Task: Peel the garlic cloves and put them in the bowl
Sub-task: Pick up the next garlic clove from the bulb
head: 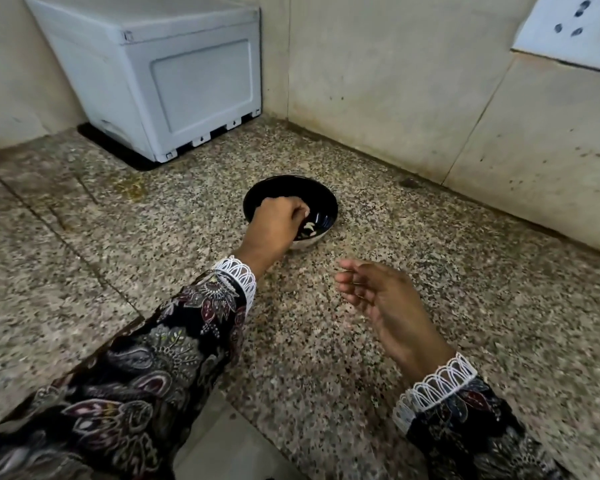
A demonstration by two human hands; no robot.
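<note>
Down in the black bowl (321, 195) lie pale garlic cloves (309, 229), left hand (274, 225) fingers curled, grip unclear; right hand (385, 306) loosely spread.

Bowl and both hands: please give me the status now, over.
Left hand reaches into the black bowl, fingers curled; whether it holds a clove, cannot tell. Pale garlic cloves lie in the bowl. Right hand open above the counter, empty. Nothing blocks the bowl.

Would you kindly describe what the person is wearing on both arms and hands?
Both arms wear long sleeves of dark fabric printed with paisley and floral patterns in maroon, grey and white, the left sleeve and the right sleeve alike. Each cuff ends in a band of white looped lace. The left hand and right hand are bare; no gloves, rings or bangles show.
</note>
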